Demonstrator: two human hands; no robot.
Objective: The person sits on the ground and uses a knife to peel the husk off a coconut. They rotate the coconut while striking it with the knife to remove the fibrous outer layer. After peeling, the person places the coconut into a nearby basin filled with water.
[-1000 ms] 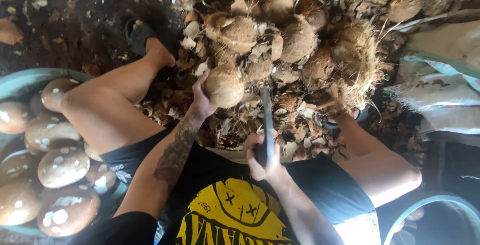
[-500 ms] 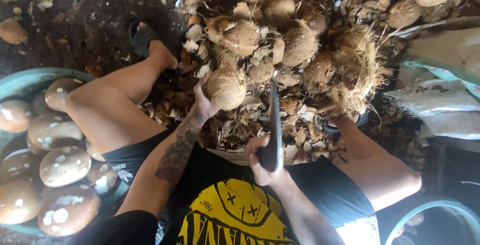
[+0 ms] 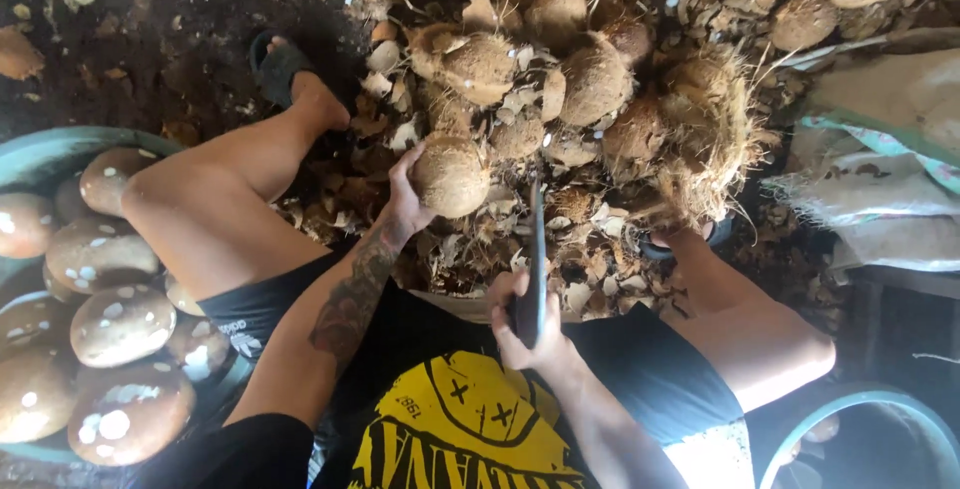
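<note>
Your hands split the work between steadying and cutting: your left hand (image 3: 405, 199) is cupped around the near side of a husked brown coconut (image 3: 450, 174), fingers curled onto its shell so it sits firm on the heap, just in front of your knees, at the near edge of the pile. Your right hand (image 3: 525, 324) is closed tight around the handle of a long dark knife (image 3: 537, 249), whose blade points away from you and ends just beside the coconut, on its right, so the edge stands close to the shell while your left fingers stay on the far side from it. I cannot tell whether the blade touches the coconut or stops just short. Around the coconut lies a bed of husk scraps (image 3: 590, 249), pale and curled, spread between your legs where they fall clear of your grip. Beyond it rises the pile of unhusked coconuts (image 3: 600, 79), fibrous and brown, stacked within arm's reach. To your left a round blue-green tub (image 3: 40, 149) holds smoother, mottled coconuts with pale patches, kept apart from the rough ones. A second tub rim (image 3: 860, 414) shows at your lower right, and a pale sack (image 3: 890, 149) lies beyond your right knee on the dirt floor (image 3: 150, 29).
</note>
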